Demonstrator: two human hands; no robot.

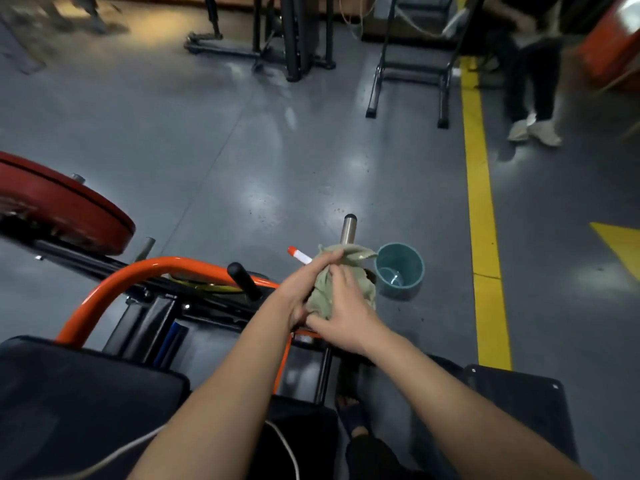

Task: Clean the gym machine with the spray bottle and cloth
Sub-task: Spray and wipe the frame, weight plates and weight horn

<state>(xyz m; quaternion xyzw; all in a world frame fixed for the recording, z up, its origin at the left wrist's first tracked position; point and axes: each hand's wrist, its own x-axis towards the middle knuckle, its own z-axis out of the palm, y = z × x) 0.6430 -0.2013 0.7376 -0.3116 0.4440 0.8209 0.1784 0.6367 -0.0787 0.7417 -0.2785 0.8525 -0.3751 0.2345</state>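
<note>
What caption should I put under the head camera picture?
Left hand and right hand hold a green cloth at the gym machine, teal bucket nearby.

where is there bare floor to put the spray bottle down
Bare grey floor lies between the teal bucket and the yellow line, and ahead of the steel peg. It is crowded around the orange frame and black handle.

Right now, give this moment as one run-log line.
left hand: on cloth, by bottle | right hand: grips cloth | cloth: on peg | bucket: right of cloth
</note>
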